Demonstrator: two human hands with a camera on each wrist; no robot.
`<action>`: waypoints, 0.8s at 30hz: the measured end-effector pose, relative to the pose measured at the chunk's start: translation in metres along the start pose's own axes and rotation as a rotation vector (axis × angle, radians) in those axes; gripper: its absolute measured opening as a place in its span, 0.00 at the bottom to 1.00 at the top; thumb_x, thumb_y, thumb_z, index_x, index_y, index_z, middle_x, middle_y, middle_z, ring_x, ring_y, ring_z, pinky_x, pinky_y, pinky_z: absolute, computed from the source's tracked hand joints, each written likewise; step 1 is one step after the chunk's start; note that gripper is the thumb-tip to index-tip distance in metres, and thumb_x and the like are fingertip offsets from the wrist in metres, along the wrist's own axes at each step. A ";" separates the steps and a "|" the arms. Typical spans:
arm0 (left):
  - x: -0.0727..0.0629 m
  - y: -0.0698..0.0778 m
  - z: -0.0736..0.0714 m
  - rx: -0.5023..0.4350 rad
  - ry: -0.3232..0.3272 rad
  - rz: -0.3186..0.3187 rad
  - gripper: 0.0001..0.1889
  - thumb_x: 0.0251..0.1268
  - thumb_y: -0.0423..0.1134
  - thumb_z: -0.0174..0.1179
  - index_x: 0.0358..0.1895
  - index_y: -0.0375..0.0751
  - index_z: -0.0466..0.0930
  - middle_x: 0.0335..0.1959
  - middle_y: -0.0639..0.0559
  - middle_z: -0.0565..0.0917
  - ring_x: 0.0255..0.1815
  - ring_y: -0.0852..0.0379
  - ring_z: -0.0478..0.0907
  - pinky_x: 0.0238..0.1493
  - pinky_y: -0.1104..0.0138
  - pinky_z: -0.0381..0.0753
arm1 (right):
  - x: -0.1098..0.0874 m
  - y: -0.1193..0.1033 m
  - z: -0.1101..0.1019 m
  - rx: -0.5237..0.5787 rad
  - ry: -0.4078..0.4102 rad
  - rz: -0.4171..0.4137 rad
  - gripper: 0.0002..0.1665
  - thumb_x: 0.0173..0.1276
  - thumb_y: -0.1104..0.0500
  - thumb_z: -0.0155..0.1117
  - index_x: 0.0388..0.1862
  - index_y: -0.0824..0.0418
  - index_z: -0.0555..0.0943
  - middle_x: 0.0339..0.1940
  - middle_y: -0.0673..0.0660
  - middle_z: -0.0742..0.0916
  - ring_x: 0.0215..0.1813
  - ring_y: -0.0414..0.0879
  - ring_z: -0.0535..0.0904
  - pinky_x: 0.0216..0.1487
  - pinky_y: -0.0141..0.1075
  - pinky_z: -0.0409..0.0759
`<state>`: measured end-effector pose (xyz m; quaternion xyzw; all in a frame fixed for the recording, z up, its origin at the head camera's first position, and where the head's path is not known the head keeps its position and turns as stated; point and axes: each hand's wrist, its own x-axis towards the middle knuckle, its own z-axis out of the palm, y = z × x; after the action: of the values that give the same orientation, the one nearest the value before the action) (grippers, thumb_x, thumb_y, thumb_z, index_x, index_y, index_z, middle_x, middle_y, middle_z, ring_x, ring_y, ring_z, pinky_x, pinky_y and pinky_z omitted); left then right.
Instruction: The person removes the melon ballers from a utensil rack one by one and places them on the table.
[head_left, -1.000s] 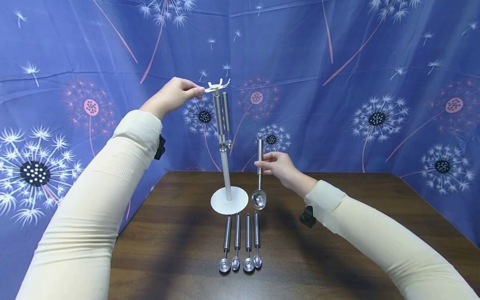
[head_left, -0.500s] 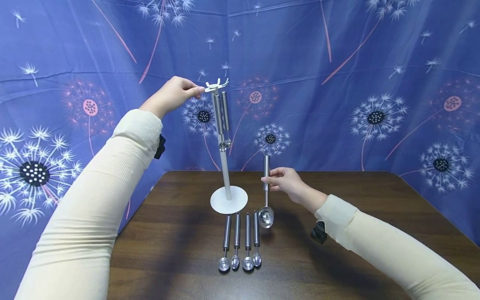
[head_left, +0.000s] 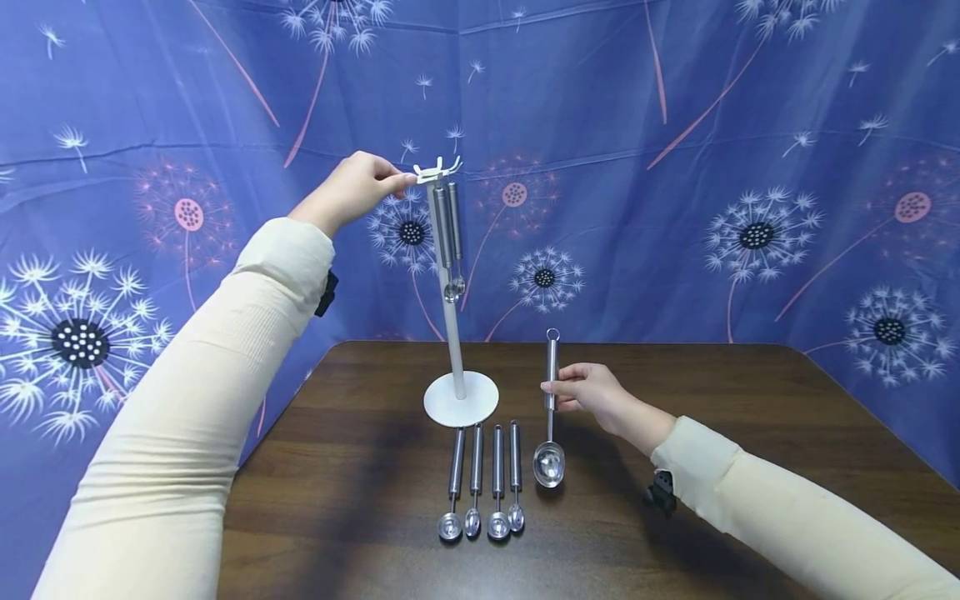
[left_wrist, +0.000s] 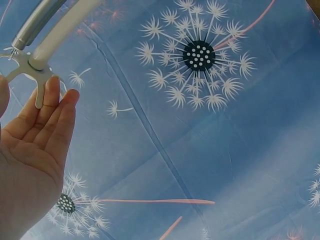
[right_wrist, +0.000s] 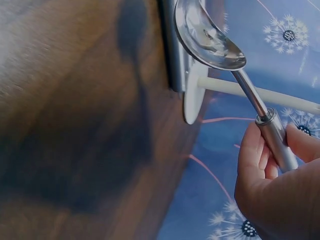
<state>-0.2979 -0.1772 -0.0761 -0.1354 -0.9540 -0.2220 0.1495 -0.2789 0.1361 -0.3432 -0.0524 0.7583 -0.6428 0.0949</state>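
Note:
In the head view my left hand (head_left: 354, 190) pinches one hook arm at the top of a white utensil stand (head_left: 455, 350). The left wrist view shows my thumb and fingertips around that hook (left_wrist: 39, 97). Two steel utensils (head_left: 446, 229) with small round heads hang from the hooks. My right hand (head_left: 594, 393) grips the steel handle of an ice cream scoop (head_left: 549, 464), upright with its oval bowl down, to the right of the stand. In the right wrist view the scoop's bowl (right_wrist: 207, 37) appears over the tabletop, clear of my fingers.
Several steel utensils (head_left: 498, 475) with small scoop heads lie side by side on the brown wooden table (head_left: 315, 500), in front of the stand's round base (head_left: 461, 410). A blue dandelion-print cloth (head_left: 600, 125) hangs behind the table.
My right hand has carried the scoop down and to the right, away from the stand and towards the table. My left hand stays at the hook; the hanging utensils have shifted slightly rightward.

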 end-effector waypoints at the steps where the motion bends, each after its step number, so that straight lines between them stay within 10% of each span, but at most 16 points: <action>1: 0.000 0.000 0.000 -0.002 0.001 -0.002 0.26 0.74 0.55 0.48 0.50 0.33 0.81 0.56 0.36 0.79 0.55 0.48 0.71 0.58 0.55 0.69 | -0.001 0.003 0.000 0.003 -0.002 0.005 0.20 0.64 0.64 0.67 0.48 0.75 0.73 0.28 0.51 0.83 0.30 0.41 0.80 0.43 0.37 0.86; 24: -0.001 0.001 0.002 0.004 0.019 -0.010 0.26 0.74 0.55 0.48 0.53 0.34 0.81 0.56 0.38 0.80 0.53 0.50 0.71 0.56 0.57 0.70 | -0.004 0.049 0.014 -0.007 -0.051 0.102 0.16 0.61 0.66 0.69 0.42 0.74 0.75 0.27 0.54 0.83 0.27 0.41 0.81 0.38 0.38 0.87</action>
<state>-0.2968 -0.1756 -0.0780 -0.1281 -0.9536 -0.2223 0.1574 -0.2695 0.1317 -0.3930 -0.0305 0.7596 -0.6329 0.1467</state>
